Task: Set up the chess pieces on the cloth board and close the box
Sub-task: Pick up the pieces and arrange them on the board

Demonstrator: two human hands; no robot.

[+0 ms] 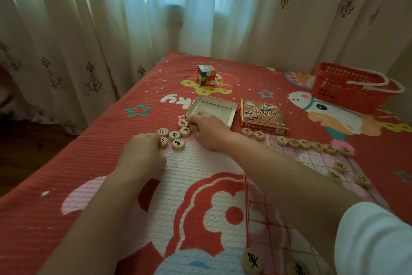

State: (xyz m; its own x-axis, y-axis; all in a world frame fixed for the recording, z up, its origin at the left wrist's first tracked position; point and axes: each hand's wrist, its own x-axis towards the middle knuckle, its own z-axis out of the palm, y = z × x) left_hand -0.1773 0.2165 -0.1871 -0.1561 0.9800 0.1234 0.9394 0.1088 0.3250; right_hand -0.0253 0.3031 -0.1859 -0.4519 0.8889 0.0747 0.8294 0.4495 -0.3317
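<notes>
Beside the open box tray [231, 114], my right hand [208, 132] pinches one wooden piece [194, 126] at the edge of the loose cluster [175, 135]. My left hand [142, 152] curls over another, grip unclear. Light, hard, smooth discs, I judge, best taken by the rim. The cloth board [316, 158] lies well to the right.

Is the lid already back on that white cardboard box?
No. The white box lies open, and the printed lid sits apart from it on the bedspread, just to its right.
</notes>
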